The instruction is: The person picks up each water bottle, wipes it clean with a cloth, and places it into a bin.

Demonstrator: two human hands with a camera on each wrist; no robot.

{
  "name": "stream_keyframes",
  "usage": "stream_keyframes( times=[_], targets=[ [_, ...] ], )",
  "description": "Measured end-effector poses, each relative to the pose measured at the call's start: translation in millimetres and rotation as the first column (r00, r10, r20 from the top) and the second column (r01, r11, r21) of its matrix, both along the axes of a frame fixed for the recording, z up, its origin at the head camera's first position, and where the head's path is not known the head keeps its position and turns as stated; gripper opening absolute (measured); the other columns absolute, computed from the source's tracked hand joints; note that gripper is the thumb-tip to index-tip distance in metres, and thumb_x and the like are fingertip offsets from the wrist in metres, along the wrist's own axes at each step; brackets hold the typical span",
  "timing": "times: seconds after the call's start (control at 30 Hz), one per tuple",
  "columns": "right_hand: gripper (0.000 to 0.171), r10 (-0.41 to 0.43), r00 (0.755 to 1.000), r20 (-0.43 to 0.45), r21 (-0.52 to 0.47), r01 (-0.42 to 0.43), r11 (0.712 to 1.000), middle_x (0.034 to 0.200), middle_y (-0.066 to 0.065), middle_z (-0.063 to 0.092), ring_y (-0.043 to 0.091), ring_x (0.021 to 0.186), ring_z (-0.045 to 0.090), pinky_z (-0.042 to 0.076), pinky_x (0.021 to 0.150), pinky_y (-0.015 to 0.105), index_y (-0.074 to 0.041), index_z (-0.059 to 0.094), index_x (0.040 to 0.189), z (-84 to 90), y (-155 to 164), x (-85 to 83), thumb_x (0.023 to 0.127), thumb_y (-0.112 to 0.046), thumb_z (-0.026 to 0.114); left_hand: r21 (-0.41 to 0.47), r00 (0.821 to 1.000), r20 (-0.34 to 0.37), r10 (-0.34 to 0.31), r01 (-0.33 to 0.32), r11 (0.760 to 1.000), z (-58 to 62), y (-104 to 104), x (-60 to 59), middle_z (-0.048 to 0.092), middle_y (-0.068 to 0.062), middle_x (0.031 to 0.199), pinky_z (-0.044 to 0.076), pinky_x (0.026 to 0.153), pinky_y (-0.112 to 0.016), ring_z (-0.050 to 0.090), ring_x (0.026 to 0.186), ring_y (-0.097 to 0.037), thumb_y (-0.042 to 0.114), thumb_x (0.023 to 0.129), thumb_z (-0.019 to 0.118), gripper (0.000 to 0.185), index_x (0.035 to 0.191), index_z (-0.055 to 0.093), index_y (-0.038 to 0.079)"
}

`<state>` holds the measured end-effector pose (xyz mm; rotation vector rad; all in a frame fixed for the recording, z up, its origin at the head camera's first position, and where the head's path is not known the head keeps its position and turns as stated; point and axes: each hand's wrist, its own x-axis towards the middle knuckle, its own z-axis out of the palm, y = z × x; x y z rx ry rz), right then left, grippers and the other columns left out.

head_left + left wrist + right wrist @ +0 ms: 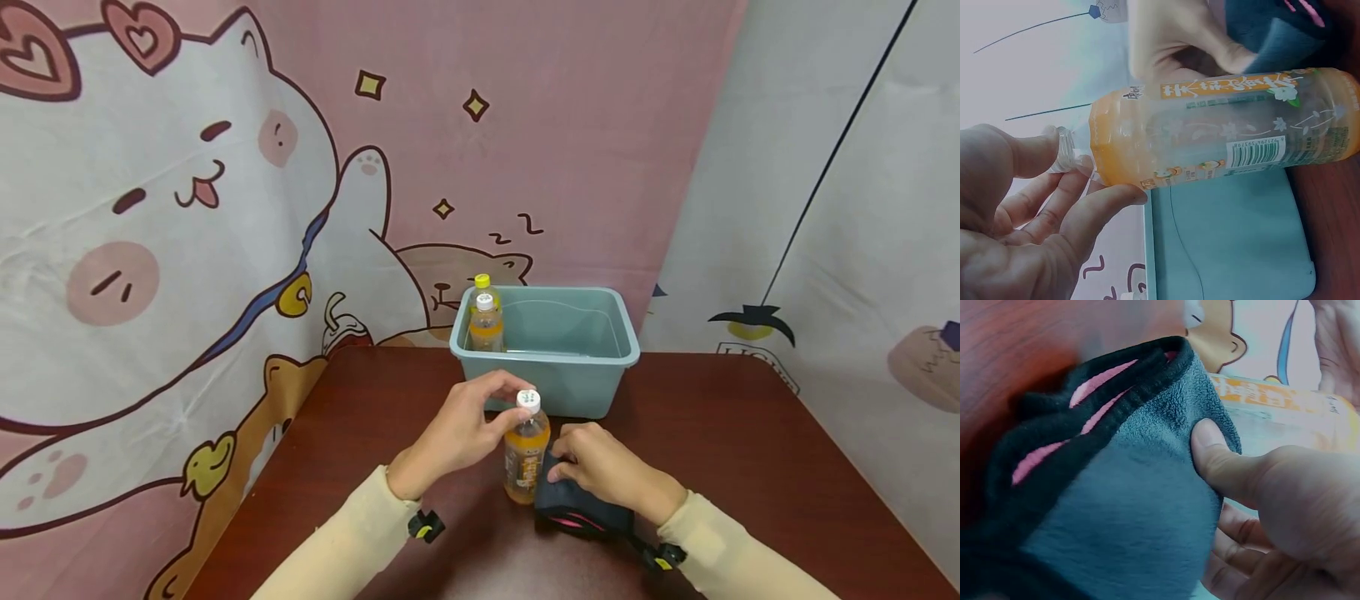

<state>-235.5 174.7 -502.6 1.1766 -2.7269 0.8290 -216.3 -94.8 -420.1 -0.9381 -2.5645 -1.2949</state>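
The left hand curls its fingertips around the white cap of an orange drink bottle, thumb and fingers pinching the neck from the left. The right hand grips a dark grey cloth with pink trim, thumb pressed into the fleece, holding it against the bottle's right side. The bottle stands upright on the dark red table — long axis vertical, cap up — directly between the two hands and touching both. Just behind it sits a teal plastic tub, and inside the tub's left corner stand two more bottles, one white-capped, one yellow-capped. A pink cartoon-cat backdrop hangs behind the table.
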Motion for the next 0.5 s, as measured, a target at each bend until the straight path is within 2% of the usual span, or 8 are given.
stream_keyframes(
  times=[0.2,0.5],
  targets=[
    [0.033,0.011,1.000,-0.022,0.058,-0.010,0.998,0.072,-0.012,0.054,-0.005,0.069,0.042,0.038,0.060,0.018,-0.020,0.074,0.072,-8.2,-2,-0.6,0.093,-0.020,0.099,0.005,1.000,0.005,-0.005,0.005,1.000,0.2,0,1.1,0.082,-0.001,0.139,0.069,0.110,-0.047,0.082,0.128,-0.020,0.015,0.109,0.084,0.033,0.141,0.075,0.016],
    [0.030,0.010,1.000,-0.025,0.071,-0.009,0.997,0.074,-0.011,0.061,-0.006,0.069,0.045,0.040,0.060,0.018,-0.019,0.077,0.073,-13.4,-7,-0.1,0.093,-0.019,0.099,-0.004,1.000,-0.010,0.004,-0.005,1.000,1.2,0,1.7,0.082,-0.001,0.139,0.069,0.110,-0.045,0.081,0.129,-0.019,0.015,0.110,0.083,0.032,0.141,0.075,0.016]
  ],
)
